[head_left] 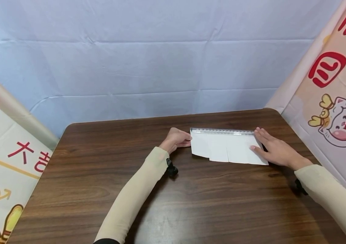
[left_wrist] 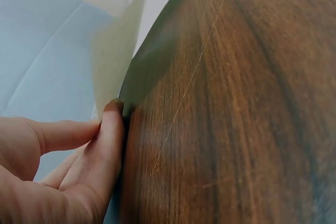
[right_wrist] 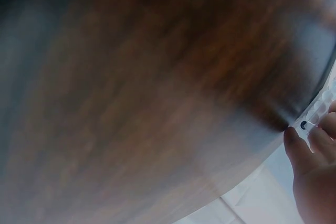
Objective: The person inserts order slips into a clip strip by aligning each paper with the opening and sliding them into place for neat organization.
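Observation:
White paper pieces (head_left: 218,149) hang side by side in a row, their lower edges uneven, from a clear plastic strip (head_left: 222,131) along the top. In the right wrist view the strip (right_wrist: 318,109) carries a row of round shapes. My left hand (head_left: 177,139) pinches the left end between thumb and fingers; the left wrist view shows its fingertips at the corner of a thin sheet (left_wrist: 118,51). At the other end my right hand (head_left: 275,149) lies with fingers extended, fingertips at the strip's end and thumb on the paper.
The brown wooden table (head_left: 191,210) extends around the paper, its back edge just beyond the strip. A pale blue cloth (head_left: 148,67) hangs behind it, and printed banners (head_left: 328,112) stand at both sides. Black cameras (head_left: 171,168) are strapped at the wrists.

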A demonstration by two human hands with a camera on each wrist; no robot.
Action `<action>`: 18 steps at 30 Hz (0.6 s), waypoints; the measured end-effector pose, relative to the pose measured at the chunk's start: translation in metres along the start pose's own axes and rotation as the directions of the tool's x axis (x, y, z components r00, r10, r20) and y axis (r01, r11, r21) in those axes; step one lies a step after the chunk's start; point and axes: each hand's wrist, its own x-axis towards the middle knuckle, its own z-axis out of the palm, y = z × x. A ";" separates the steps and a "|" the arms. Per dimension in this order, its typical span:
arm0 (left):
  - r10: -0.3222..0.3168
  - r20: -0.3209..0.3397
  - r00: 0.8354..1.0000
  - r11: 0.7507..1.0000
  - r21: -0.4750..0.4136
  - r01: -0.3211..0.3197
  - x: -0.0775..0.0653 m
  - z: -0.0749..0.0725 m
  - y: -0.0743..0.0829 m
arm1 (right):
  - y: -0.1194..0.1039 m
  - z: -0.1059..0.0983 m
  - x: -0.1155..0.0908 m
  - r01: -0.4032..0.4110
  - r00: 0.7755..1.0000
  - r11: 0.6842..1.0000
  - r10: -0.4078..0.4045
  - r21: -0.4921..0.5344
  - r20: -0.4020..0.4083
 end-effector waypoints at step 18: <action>-0.005 0.008 1.000 1.000 -0.003 0.005 -0.002 0.000 0.001 | 0.002 0.000 0.000 0.000 1.000 1.000 0.000 -0.005 0.004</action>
